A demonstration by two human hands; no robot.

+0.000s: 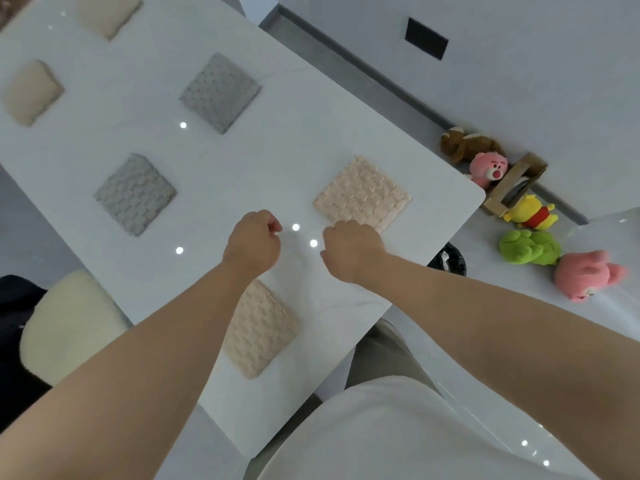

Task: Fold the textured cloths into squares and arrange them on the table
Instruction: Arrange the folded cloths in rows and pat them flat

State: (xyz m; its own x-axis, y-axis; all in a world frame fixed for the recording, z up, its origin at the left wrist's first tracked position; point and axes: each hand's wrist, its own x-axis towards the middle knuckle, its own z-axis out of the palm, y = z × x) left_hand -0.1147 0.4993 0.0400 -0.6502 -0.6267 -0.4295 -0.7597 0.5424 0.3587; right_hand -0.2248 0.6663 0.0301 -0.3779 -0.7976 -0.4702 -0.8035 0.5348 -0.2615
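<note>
Several folded textured squares lie on the white table [214, 161]. Two are cream [33, 93] [107, 13] at the far left, and two are grey [220, 91] [135, 194] in the middle. One pinkish-beige cloth [363, 195] lies near the right edge, and another [259, 329] sits near me, partly under my left forearm. My left hand [254, 240] hovers over bare table with its fingers curled and holds nothing. My right hand [349, 249] is also curled, with its knuckles at the near corner of the right pinkish-beige cloth. It shows no cloth in its grasp.
A cream padded chair seat [69, 323] stands at the table's left side. Plush toys [530, 251] and a cardboard box [516, 183] lie on the floor to the right, along the wall. A dark bin [448, 259] sits under the table's right edge.
</note>
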